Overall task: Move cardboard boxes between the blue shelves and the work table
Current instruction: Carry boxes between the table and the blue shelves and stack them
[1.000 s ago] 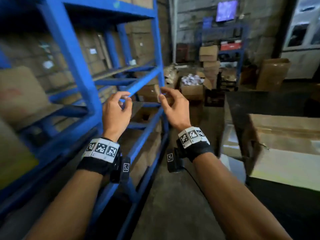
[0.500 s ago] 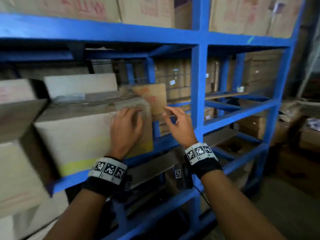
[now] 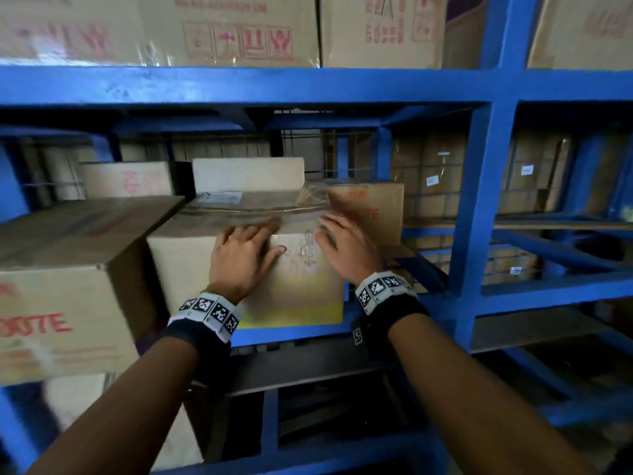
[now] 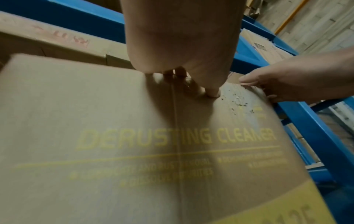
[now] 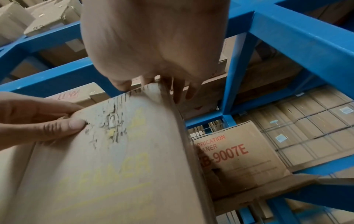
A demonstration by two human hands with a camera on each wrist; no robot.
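Note:
A cardboard box (image 3: 298,289) with yellow print stands on the middle level of the blue shelves (image 3: 479,200), its top sealed with clear tape. My left hand (image 3: 246,248) holds its top front edge, fingers hooked over the top and thumb pressed on the front face. My right hand (image 3: 342,245) grips the top right corner, thumb at the edge and fingers reaching down the right side. The left wrist view shows the box front (image 4: 114,136) reading "DERUSTING CLEANER". In the right wrist view the right hand's fingers (image 5: 180,91) lie along the box's (image 5: 95,166) side.
A larger box (image 3: 61,286) with red print stands close on the left. Behind to the right stands a red-printed box (image 3: 373,207), and a pale box (image 3: 246,174) is behind. More boxes (image 3: 239,29) fill the level above the beam (image 3: 274,85). A blue upright stands right of the hands.
The view swung from the aisle to the shelf front. Both hands went from free air onto the yellow-printed box; the right hand has now closed on its top right corner.

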